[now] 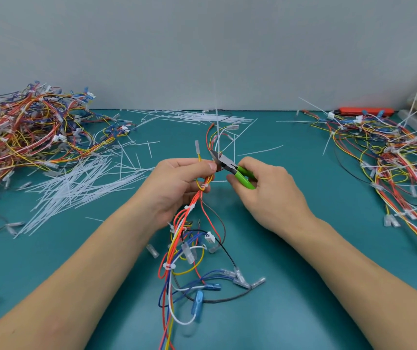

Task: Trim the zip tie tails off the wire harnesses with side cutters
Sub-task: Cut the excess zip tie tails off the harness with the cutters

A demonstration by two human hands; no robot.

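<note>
Head view, left hand (177, 180) gripping a wire harness (177, 248) above the teal table (303, 286), right hand (265, 193) just right of the harness clasping green-handled side cutters (230, 168), blades at the harness top beside the left thumb, cut zip tie tails (76, 183) left of the harness.

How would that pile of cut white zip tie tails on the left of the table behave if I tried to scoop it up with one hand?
The zip tie tails look thin, straight and springy, so they would probably stay stiff rather than drape. They lie loose and crisscrossed on the table, so they would likely slip apart and scatter. They appear very light.
</note>
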